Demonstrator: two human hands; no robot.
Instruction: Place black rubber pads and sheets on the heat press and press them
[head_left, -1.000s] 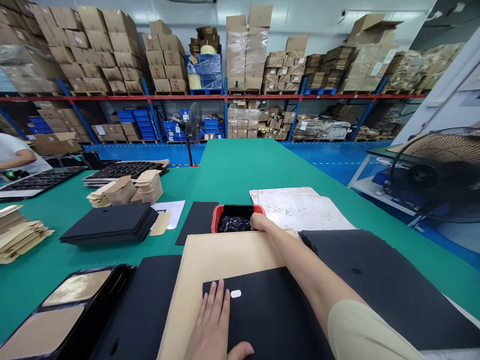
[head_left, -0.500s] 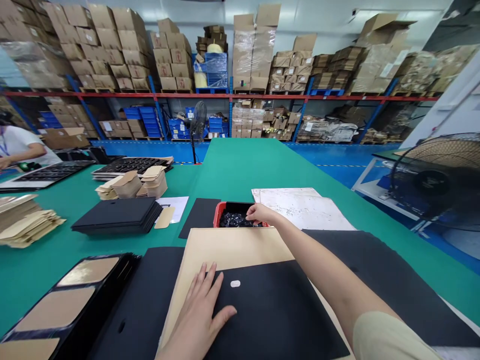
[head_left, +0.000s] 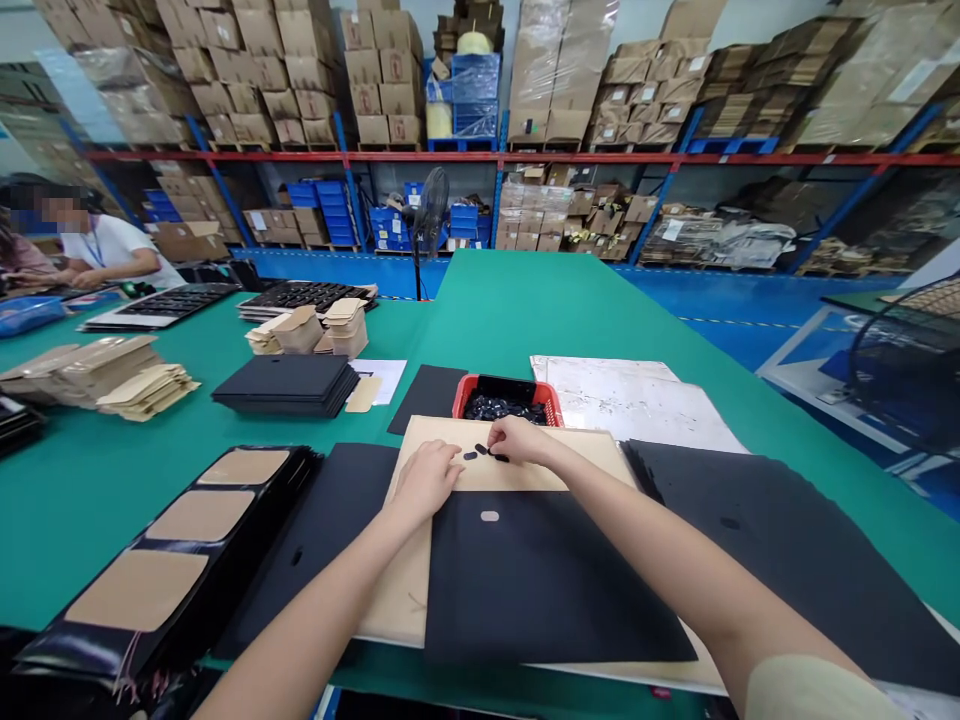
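A black sheet [head_left: 551,585] with a pale oval slot lies on a tan board [head_left: 409,600] in front of me. Small black oval pieces [head_left: 470,456] are scattered on the bare upper part of the board. My left hand [head_left: 427,478] rests on the board just left of them, thumb and fingers apart, holding nothing. Over the pieces, my right hand [head_left: 516,440] has its fingers pinched at a small black oval piece, partly hidden by the fingertips. Right behind the board stands a red basket [head_left: 555,403] filled with shiny black pieces.
Black sheets are stacked to the right [head_left: 780,540] and far left [head_left: 281,385]. Nearer left is a black stack with tan panels [head_left: 199,515]. White boards [head_left: 637,400] lie behind right. Two people sit at the far left. A fan [head_left: 431,210] stands beyond the green table [head_left: 517,300].
My right hand has come from the basket back to the board, where loose black pieces now lie. My left hand has moved forward off the black sheet. The view has shifted.
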